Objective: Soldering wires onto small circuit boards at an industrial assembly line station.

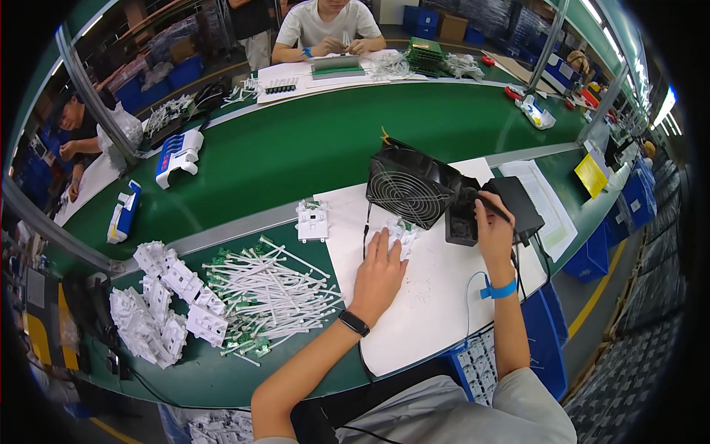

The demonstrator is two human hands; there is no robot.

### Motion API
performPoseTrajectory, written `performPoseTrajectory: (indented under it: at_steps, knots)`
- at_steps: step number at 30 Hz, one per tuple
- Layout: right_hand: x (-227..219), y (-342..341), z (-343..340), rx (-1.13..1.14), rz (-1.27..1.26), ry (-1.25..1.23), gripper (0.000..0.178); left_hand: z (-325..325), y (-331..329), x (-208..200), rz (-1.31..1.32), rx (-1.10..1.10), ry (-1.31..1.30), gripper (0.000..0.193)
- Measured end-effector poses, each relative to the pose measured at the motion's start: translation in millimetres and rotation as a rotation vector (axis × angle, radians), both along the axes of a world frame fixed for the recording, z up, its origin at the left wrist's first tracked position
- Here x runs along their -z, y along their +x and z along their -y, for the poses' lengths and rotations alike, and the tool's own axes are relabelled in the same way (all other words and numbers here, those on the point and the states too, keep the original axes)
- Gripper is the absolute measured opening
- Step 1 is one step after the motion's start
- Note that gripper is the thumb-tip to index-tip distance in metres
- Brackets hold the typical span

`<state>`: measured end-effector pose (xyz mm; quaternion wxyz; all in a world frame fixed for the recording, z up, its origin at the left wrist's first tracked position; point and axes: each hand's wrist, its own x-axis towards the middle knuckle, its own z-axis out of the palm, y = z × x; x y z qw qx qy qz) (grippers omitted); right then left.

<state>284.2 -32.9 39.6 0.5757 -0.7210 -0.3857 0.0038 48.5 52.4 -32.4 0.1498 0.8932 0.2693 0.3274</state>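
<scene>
My left hand lies on the white mat with its fingers stretched out. Its fingertips touch a small white plastic housing, partly covered by the hand. My right hand is closed around the dark handle of a soldering iron, beside a black iron stand. The iron's tip is hidden. A black fume fan with a round wire grille stands just beyond my left hand. Another white housing sits at the mat's left edge.
Left of the mat lie a heap of white cables with green boards and a pile of white housings. A black box and paper sheets are at right. A green belt crosses beyond a metal rail; a co-worker sits opposite.
</scene>
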Motion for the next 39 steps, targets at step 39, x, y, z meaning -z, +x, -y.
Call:
performPoseTrajectory:
  at_steps: [39]
  knots:
    - [37.7, -33.3, 37.5, 0.008, 0.001, -0.107, 0.059, -124.8, -130.2, -67.7, 0.038, -0.6, -0.1, 0.043]
